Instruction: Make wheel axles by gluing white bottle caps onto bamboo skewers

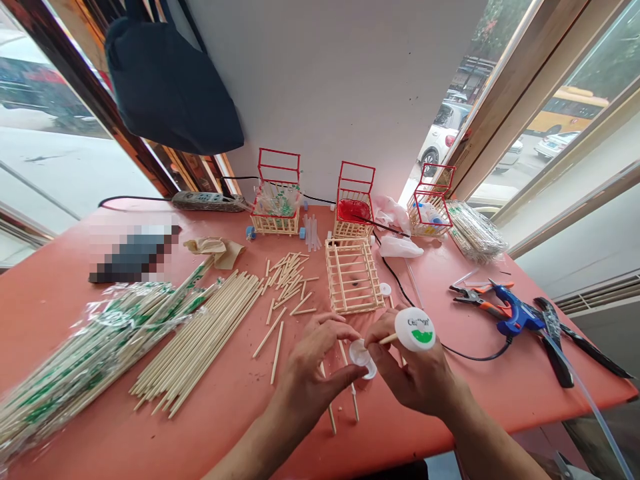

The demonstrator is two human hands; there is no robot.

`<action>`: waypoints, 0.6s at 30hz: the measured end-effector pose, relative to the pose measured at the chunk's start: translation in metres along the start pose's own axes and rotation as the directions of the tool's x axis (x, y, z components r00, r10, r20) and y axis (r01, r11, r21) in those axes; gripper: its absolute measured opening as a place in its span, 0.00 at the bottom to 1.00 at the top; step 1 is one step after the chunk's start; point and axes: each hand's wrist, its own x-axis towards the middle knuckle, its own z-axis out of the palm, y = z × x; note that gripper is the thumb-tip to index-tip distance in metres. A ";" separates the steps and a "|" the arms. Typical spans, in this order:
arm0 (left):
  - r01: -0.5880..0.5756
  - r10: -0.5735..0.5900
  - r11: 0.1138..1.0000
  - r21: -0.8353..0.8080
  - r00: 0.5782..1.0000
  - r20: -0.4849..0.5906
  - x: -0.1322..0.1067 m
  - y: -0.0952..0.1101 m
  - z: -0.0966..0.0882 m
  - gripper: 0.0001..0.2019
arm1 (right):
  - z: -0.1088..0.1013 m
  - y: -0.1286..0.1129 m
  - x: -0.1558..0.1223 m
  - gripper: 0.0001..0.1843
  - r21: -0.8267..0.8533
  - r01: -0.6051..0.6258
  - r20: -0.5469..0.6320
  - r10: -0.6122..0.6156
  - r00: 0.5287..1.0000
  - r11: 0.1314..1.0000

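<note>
My right hand pinches a short wooden stick. At its outer end is a round white plastic cap with dark lettering and a green patch. My left hand curls its thumb and forefinger about a second, translucent white cap, beside the right fingertips. Whether the stick touches this second cap I cannot tell. Below the hands lie a few thin sticks. Just beyond them stands a basket-like frame of wooden sticks, with a small white disc near its corner.
Long sticks and plastic-wrapped bundles cover the left; cut pieces lie mid-table. Small stick carts with red handles line the back. A blue glue gun, pliers and black-handled cutters lie right, with a cable.
</note>
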 end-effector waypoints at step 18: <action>-0.127 0.128 0.991 0.039 0.991 -0.029 0.001 0.001 0.002 0.14 | 0.000 0.002 -0.003 0.08 0.006 -0.015 -0.004 0.015 1.000 1.000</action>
